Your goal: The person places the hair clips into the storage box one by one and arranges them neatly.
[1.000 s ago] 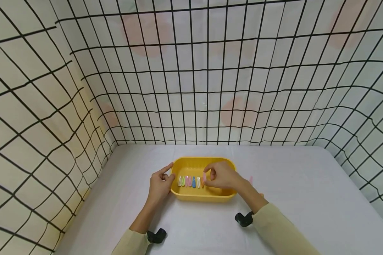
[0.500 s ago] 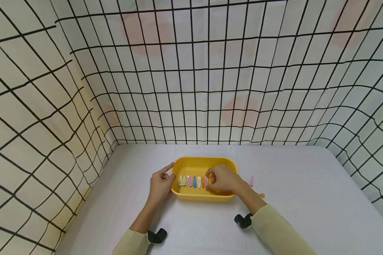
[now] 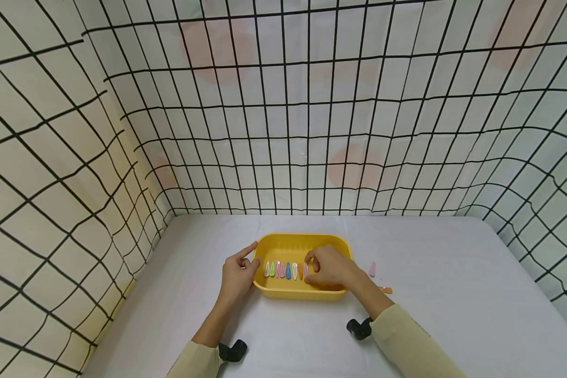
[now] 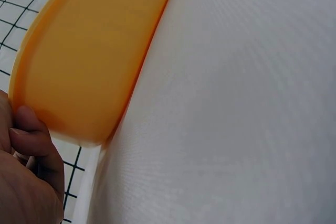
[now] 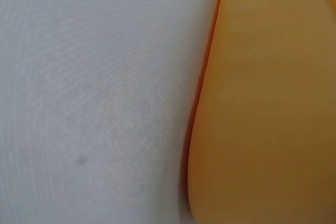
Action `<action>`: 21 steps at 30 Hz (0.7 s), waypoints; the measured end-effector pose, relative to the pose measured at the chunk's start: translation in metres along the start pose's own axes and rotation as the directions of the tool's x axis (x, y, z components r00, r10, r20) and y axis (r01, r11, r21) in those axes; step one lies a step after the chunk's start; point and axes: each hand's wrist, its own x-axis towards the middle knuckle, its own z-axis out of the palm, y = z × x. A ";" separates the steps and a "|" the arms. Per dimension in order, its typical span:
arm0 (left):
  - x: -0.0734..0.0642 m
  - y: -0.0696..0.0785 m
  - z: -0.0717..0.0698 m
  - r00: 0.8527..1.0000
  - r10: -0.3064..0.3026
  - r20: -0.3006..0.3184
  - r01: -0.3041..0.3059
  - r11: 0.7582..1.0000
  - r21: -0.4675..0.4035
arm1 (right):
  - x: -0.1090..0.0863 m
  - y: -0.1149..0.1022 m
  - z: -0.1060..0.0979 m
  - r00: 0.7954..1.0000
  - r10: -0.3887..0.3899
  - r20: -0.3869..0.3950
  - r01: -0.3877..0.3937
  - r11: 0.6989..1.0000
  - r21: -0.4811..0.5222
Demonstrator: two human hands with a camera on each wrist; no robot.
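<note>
A yellow plastic tray (image 3: 302,295) stands on the white-covered table, with a row of snap hair clips lying side by side in it. Among them are a blue hair clip (image 3: 288,270), a white one and an orange hair clip (image 3: 300,271). My left hand (image 3: 236,275) grips the tray's left end, thumb over the rim; the left wrist view shows curled fingers of this hand (image 4: 34,171) against the tray wall. Inside the tray, my right hand (image 3: 331,266) pinches a pink hair clip (image 3: 306,270) at the row's right end. The right wrist view shows only tray wall and cloth.
To the right of the tray, a pink hair clip (image 3: 372,269) and an orange hair clip (image 3: 386,290) lie on the table, the latter partly behind the right forearm. A black wire grid (image 3: 307,135) over white cloth encloses the back and sides.
My right hand has lowered the pink hair clip into the row beside the orange one and then stays there. The left hand keeps its hold on the tray.
</note>
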 end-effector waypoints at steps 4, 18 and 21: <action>0.000 0.000 0.000 1.000 -0.001 -0.005 0.001 1.000 0.004 | 0.000 0.000 0.000 1.000 -0.008 -0.004 0.008 1.000 0.006; -0.001 0.002 0.001 1.000 -0.015 -0.002 0.015 1.000 0.007 | -0.005 -0.001 -0.007 0.998 -0.025 -0.054 0.030 0.994 0.109; -0.001 0.002 0.000 1.000 -0.022 -0.003 0.022 1.000 0.005 | -0.010 0.000 -0.015 0.990 -0.063 -0.128 0.086 0.979 0.184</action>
